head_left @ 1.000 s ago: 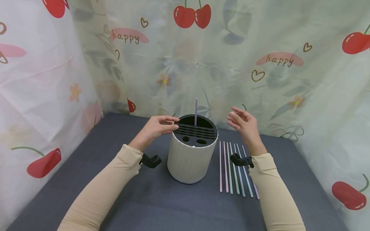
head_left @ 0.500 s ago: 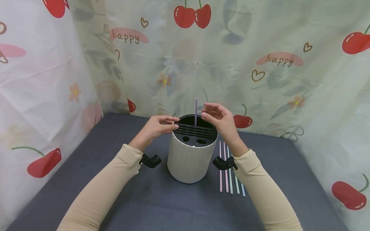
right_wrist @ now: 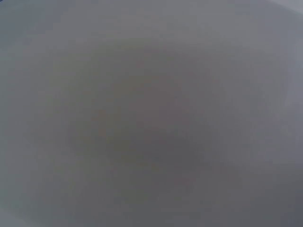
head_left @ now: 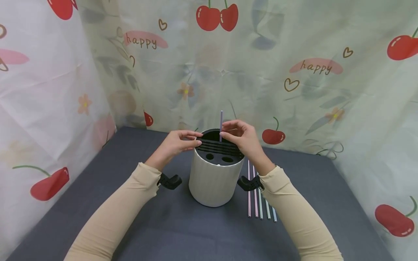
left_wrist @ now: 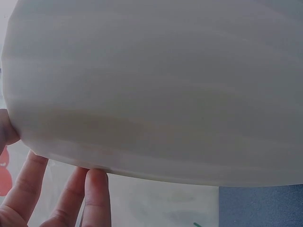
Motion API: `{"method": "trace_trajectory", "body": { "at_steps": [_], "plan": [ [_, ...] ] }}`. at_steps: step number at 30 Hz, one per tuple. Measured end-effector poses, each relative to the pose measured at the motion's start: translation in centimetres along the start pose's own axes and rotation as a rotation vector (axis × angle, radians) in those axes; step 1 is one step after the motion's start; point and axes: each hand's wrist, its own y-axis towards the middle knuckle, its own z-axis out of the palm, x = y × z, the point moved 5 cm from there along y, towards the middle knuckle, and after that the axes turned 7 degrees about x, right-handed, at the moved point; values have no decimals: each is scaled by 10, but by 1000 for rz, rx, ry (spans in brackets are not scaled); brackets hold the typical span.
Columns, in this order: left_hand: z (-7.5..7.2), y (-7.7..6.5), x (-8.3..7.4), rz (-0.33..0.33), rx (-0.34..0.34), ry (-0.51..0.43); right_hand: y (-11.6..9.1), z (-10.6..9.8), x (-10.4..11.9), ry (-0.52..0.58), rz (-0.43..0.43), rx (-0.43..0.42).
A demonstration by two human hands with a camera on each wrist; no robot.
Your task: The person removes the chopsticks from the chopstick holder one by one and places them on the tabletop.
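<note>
A white, round utensil holder (head_left: 213, 183) with a black slotted insert (head_left: 225, 158) stands upright on the table. My left hand (head_left: 174, 145) grips its left rim, thumb to the front and fingers further back; in the left wrist view the fingertips (left_wrist: 97, 182) press against the wall. A purple chopstick (head_left: 221, 117) stands upright in the open rear compartment. Over the right rim, my right hand (head_left: 246, 139) pinches that chopstick low, near the compartment's mouth, between thumb and fingers. The holder's pale wall fills the right wrist view, which hides the right fingers.
Several chopsticks (head_left: 255, 206), pink, green and blue, lie side by side on the dark table (head_left: 183, 232) right of the holder, partly hidden beneath my right forearm. A patterned curtain (head_left: 196, 72) encloses the back and both sides.
From above the row of chopsticks, my right hand has moved left and slightly down to the purple chopstick in the holder. My left hand and the holder keep their places.
</note>
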Motion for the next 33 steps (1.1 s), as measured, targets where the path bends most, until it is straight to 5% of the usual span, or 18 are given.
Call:
{"method": "trace_trajectory", "body": {
  "at_steps": [11,16,23,29,33],
  "plan": [
    [-1,0,1,14,9,-9,3,3,0,-83,50,25],
    [-1,-1,0,23,9,2,0,-1,4,-26,11,-4],
    [0,-1,1,20,6,1,-7,-32,33,277,-231,-156],
    [0,-1,1,20,11,2,-21,-89,66,606,-467,-373],
    [1,-1,0,25,13,-7,-34,-127,72,711,-515,-490]
  ]
}}
